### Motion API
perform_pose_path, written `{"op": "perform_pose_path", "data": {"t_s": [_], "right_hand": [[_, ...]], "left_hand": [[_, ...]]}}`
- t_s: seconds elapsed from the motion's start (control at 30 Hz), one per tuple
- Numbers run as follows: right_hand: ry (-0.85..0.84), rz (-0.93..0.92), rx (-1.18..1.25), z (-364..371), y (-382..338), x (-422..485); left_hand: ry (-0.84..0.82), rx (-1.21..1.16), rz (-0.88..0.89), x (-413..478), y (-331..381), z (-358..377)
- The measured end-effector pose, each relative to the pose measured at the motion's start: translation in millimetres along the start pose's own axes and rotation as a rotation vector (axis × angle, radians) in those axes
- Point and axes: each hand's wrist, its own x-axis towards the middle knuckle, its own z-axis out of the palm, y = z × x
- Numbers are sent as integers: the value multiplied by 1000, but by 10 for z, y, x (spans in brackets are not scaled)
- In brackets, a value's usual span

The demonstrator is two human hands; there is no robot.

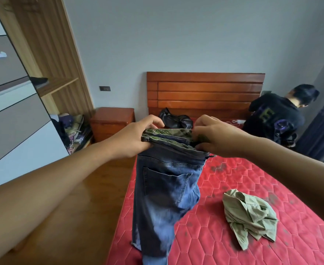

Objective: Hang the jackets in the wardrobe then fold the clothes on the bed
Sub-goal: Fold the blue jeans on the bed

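Observation:
A pair of blue jeans (165, 197) hangs upright over the left edge of the red mattress (233, 236), held up by its waistband. My left hand (136, 138) grips the left end of the waistband, and my right hand (212, 136) pinches the right end. The green plaid lining of the waistband shows between them, and the legs dangle down past the bed's edge. A crumpled olive-green shirt (249, 213) lies on the mattress to the right. A dark jacket (174, 119) lies bunched near the wooden headboard (205, 90).
A wardrobe (14, 111) with grey and white panels stands at left, beside open wooden shelves (58, 85). A wooden nightstand (112, 121) sits left of the bed. A person in a dark top (277, 119) is at the bed's far right. Wooden floor (81, 207) lies left of the bed.

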Motion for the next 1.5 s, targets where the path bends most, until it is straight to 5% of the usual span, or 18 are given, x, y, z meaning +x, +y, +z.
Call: {"op": "perform_pose_path", "data": {"t_s": [0.3,0.5,0.87,1.13,1.2,1.33,1.5], "right_hand": [[-268,114,-146,30,-254,139],[-274,173,-255,250,-306,197],[70,56,196,169,-221,167],[-24,83,179,-291,-209,69],[73,122,395,-362,-178,15],[217,147,1315,-187,-34,-200],[397,201,1151,135,-131,-186]], "left_hand": [[-3,56,60,25,57,-5],[-8,104,73,16,46,-30],[-119,114,-5,-17,-135,-257],[-92,197,38,81,-86,-339],[-36,160,60,120,11,-403],[49,36,99,192,179,-541],[-8,10,77,288,243,-673]]}}
